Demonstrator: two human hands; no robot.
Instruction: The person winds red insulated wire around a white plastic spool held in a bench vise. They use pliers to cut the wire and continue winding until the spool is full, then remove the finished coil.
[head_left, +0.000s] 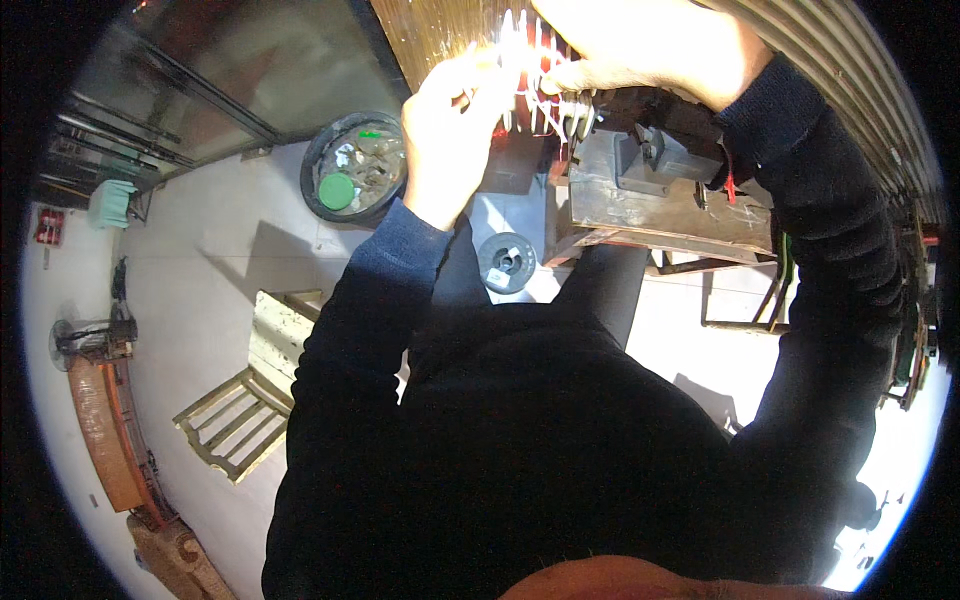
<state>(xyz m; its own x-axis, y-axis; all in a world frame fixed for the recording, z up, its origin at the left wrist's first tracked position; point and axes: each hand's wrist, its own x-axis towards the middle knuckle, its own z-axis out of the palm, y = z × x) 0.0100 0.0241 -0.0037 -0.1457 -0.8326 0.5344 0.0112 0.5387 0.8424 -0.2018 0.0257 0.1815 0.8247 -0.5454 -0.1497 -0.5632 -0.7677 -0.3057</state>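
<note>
My left hand (448,135) is raised at the top, its fingers closed in a pinch; glare hides what is between them. Beside it, my right hand (650,50) reaches in from the right, thumb and fingers closed on thin white strands (522,60). The strands run side by side over something red (541,55) and hang in loops below the right fingers. Strong light washes out both hands and the strands, so their fine detail is lost. A brown, shiny ribbed surface (425,30) lies just behind the left hand.
A wooden bench (660,210) with a grey metal vise-like block (670,160) stands below my right hand. A black tub (312,185) of scraps holds a green lid (336,190). A dark spool (507,262) is between my legs. A pale wooden chair (240,425) stands left.
</note>
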